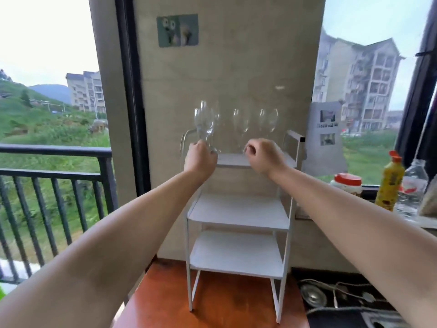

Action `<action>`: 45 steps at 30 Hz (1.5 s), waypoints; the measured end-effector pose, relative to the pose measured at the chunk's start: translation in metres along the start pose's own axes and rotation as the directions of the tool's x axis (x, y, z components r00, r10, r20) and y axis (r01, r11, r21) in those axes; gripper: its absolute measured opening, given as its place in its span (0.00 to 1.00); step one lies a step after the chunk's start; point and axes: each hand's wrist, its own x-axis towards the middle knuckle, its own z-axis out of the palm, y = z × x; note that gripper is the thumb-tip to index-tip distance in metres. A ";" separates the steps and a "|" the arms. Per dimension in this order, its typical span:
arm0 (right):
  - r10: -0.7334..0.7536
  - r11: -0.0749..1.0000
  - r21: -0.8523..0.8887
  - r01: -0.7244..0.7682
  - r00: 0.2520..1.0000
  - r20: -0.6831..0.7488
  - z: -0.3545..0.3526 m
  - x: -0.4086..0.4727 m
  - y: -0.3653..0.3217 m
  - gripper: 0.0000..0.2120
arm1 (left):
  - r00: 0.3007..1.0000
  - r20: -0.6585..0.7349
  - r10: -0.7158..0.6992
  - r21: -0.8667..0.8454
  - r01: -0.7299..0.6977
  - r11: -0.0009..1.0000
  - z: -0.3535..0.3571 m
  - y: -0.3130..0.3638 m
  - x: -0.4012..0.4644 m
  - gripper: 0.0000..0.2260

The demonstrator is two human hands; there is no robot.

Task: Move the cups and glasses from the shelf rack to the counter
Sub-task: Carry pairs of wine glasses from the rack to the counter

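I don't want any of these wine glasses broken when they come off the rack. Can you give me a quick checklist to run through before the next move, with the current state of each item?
1. Left hand holding a glass stem: ok, its fingers are curled round the stems of the left wine glasses.
2. Right hand gripping the middle wine glass: cannot tell, its fingers curl at the stem but contact is blurred.
3. Glasses upright: ok, all stand upright on the top shelf.
4. Rightmost glasses clear of the hands: ok.
5. Shelf rack standing level: ok.
6. Free spot on the counter: cannot tell.
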 end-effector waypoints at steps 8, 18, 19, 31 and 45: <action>0.628 0.384 0.610 -0.693 0.681 0.378 0.003 0.060 0.041 0.11 | 0.964 0.156 -0.216 -0.326 0.256 0.910 0.017 0.003 0.050 0.19; 0.589 0.249 0.719 -0.649 0.691 0.419 0.037 0.098 0.058 0.09 | 0.914 0.268 -0.303 -0.517 0.402 0.756 0.017 -0.003 0.074 0.11; 0.595 0.265 0.712 -0.650 0.691 0.410 0.038 0.099 0.058 0.09 | 0.914 0.263 -0.310 -0.530 0.405 0.745 0.017 -0.004 0.076 0.11; 0.588 0.366 0.724 -0.585 0.748 0.308 0.023 0.101 0.042 0.10 | 0.955 0.204 -0.218 -0.500 0.292 0.815 -0.003 0.013 0.069 0.10; 0.334 0.377 0.779 -0.502 0.858 0.391 -0.031 0.036 -0.032 0.12 | 0.958 0.161 -0.237 -0.633 0.285 0.720 -0.036 0.019 -0.002 0.11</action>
